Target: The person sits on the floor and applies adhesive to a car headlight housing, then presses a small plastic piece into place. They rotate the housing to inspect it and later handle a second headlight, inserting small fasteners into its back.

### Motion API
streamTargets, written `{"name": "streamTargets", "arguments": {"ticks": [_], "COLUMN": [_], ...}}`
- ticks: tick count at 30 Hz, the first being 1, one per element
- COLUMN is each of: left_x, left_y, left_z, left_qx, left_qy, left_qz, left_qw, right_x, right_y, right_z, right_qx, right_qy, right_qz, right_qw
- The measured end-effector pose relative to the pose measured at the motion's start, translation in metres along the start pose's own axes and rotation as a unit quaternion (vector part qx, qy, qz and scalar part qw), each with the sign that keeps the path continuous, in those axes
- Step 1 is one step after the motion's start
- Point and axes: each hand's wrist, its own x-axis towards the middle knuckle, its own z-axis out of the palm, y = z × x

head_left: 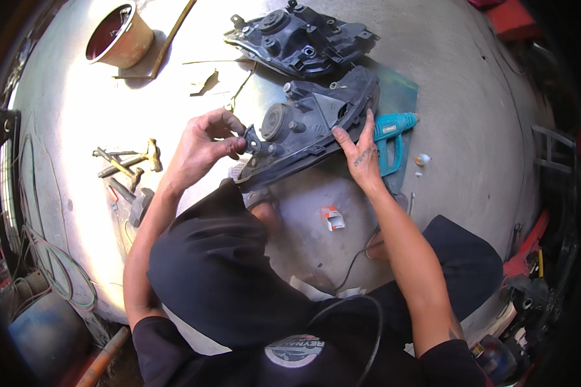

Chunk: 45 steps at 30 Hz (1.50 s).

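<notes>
A black car headlight [310,122] lies back side up in front of my knees, tilted, its round cap and sockets facing me. My left hand [206,143] is closed at its left end, thumb and fingers pinching a small black mounting tab [253,139]. Whether that tab is joined to the housing or loose, I cannot tell. My right hand [361,153] grips the headlight's right edge, thumb on the back and fingers along the rim. Just beyond that hand lies a teal heat gun [390,138], partly hidden by the hand and the headlight.
A second headlight [303,39] rests farther off. Several hammers [132,161] lie at left, below a bucket [132,42] and a wooden stick [172,40]. A small orange-and-white box [333,218] sits between my legs. Coiled hoses [58,271] run along the left edge.
</notes>
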Motion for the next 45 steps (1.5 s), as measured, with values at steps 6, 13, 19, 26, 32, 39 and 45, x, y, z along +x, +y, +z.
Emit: {"name": "streamTargets", "arguments": {"ticks": [6, 13, 19, 26, 32, 39, 45], "left_x": [0.037, 0.111, 0.129, 0.133, 0.122, 0.119, 0.127], "left_y": [0.068, 0.045, 0.008, 0.003, 0.014, -0.013, -0.026], "left_z": [0.022, 0.099, 0.144, 0.148, 0.149, 0.141, 0.129], "left_qx": [0.092, 0.106, 0.139, 0.144, 0.108, 0.054, 0.086], "left_qy": [-0.056, -0.051, 0.079, 0.104, 0.126, 0.160, 0.145], "left_qz": [-0.029, -0.032, -0.040, -0.011, -0.058, -0.035, 0.024], "left_qw": [0.994, 0.993, 0.986, 0.984, 0.984, 0.985, 0.985], "right_x": [0.001, 0.006, 0.013, 0.001, -0.005, -0.002, 0.004], "right_y": [-0.006, 0.002, 0.001, -0.019, -0.026, -0.024, -0.026], "right_z": [-0.003, -0.012, -0.004, -0.010, -0.011, -0.007, -0.017], "right_qx": [0.003, 0.014, -0.012, -0.058, -0.102, -0.110, -0.111], "right_qy": [-0.030, -0.070, -0.070, -0.050, -0.009, 0.012, 0.047], "right_qz": [0.023, 0.044, 0.037, 0.069, 0.056, 0.012, -0.035], "right_qw": [0.999, 0.996, 0.997, 0.995, 0.993, 0.994, 0.992]}}
